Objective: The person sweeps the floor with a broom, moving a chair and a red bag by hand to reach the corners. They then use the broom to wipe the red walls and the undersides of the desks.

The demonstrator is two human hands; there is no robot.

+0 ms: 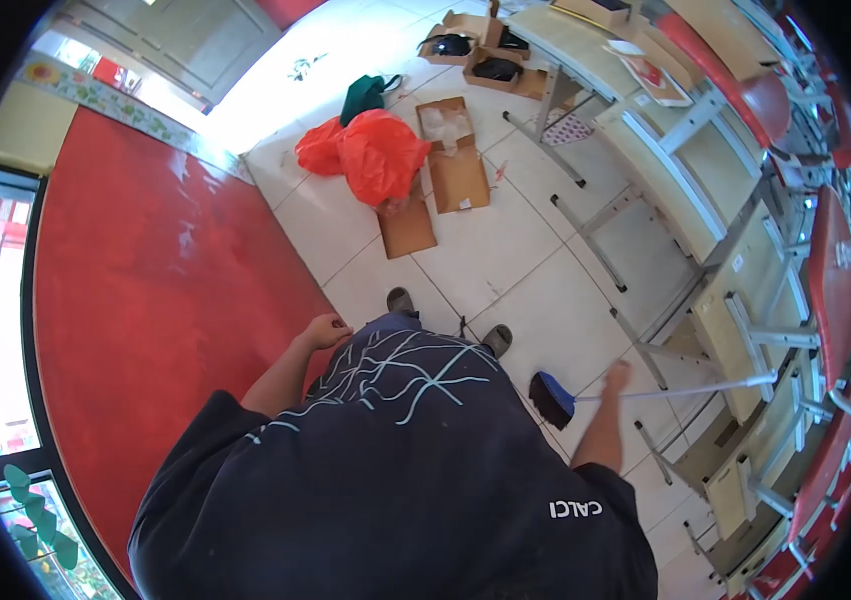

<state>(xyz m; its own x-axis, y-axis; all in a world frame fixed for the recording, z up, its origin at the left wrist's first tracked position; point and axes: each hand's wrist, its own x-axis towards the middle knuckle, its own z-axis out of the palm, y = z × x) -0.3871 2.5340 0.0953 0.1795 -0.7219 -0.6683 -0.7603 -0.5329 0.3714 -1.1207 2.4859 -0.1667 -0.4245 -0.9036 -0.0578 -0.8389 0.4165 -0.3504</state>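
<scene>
My left hand hangs beside my left hip, fingers curled in, with nothing visible in them. On the other side, my right hand is out from my body, small in view, and its fingers cannot be made out. A broom with a blue and black head is just left of it. The broom's pale handle passes behind my right wrist and runs right towards the desks. Whether my hand touches the handle cannot be told.
Red bags, a green bag and opened cardboard boxes lie on the tiled floor ahead. More boxes stand farther off. Desks and red chairs line the right. A red wall is at the left.
</scene>
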